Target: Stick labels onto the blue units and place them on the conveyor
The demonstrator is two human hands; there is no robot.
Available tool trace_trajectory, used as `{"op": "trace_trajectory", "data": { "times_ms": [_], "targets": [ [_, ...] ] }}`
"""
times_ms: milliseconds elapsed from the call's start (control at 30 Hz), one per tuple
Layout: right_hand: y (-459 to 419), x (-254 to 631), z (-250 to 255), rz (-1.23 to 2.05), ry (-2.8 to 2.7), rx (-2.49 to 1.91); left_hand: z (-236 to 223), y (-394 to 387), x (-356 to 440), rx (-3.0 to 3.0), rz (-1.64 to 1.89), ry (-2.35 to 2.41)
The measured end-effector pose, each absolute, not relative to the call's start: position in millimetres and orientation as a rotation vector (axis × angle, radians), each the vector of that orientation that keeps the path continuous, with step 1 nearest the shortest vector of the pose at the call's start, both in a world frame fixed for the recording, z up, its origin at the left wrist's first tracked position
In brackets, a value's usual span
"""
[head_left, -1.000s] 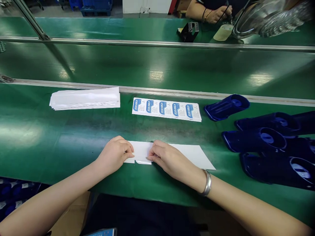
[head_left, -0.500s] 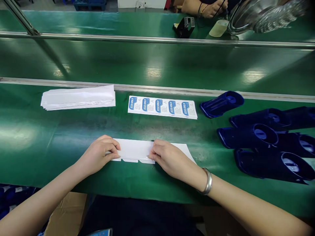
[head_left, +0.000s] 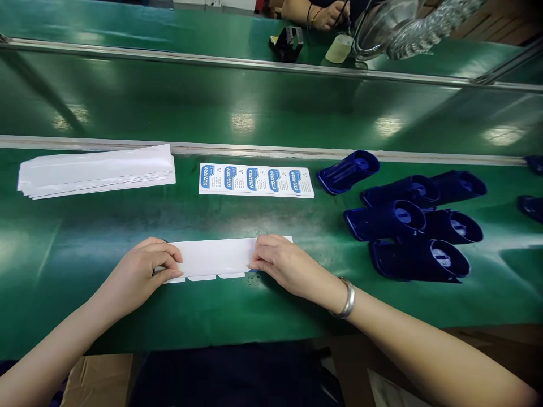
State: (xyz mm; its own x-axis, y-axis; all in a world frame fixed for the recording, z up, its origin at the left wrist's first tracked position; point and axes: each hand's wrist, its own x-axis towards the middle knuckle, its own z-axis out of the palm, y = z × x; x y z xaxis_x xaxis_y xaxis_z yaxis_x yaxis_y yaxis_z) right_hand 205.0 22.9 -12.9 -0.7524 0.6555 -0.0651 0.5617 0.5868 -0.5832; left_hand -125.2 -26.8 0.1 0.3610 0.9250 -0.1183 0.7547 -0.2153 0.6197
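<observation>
A white strip of label sheet [head_left: 216, 255] lies crosswise before me, its blank side up, with several small flaps along the near edge. My left hand [head_left: 148, 265] pinches its left end between thumb and fingers. Closer to the right end, my right hand [head_left: 275, 261] pinches the near edge; a bit of blue print shows under these fingertips. Beyond the hands is a small stack of printed label sheets [head_left: 257, 181] with blue logos. A pile of blank white strips [head_left: 97, 172] sits at the back left.
Several dark blue plastic housings [head_left: 384, 220] lie to the right on the green work surface [head_left: 212, 316]. A metal rail [head_left: 254, 151] runs behind. Across the bench are another person's hand [head_left: 328, 17], a black holder [head_left: 288, 44] and a flexible duct [head_left: 432, 31].
My view has swung right, so the bench items appear further left. The right hand has shifted slightly along the sheet, and blue print now shows under its fingertips. The left hand keeps its pinch.
</observation>
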Motion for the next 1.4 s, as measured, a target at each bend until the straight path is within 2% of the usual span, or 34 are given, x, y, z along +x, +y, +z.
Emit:
{"op": "trace_trajectory", "data": {
  "times_ms": [267, 567, 833, 1067, 1233, 1400],
  "targets": [
    [31.0, 214.5, -4.0, 1.153, -2.630, -0.923, -5.9, -26.7, -131.5, 2.061, 0.384, 1.431],
    [29.3, 206.5, -13.6, 0.966, -2.601, -1.062, -4.7, -22.9, -133.5, 2.079, 0.380, 1.422],
    [42.1, 242.5, 3.9, 1.090, -2.710, -0.898, -12.0, -24.3, -143.2, 2.100, 0.353, 1.446],
    [43.6, 253.5, -9.1, 0.818, -2.653, -1.019, -16.2, -19.1, -148.5, 2.096, 0.305, 1.453],
    [46.4, 252.3, -17.5, 0.741, -2.654, -1.056, -15.4, -18.8, -148.5, 1.999, 0.189, 1.532],
    [46.4, 256.7, -12.9, 0.865, -2.646, -0.960, -13.2, -25.4, -148.1, 2.005, 0.176, 1.506]
  ]
}}
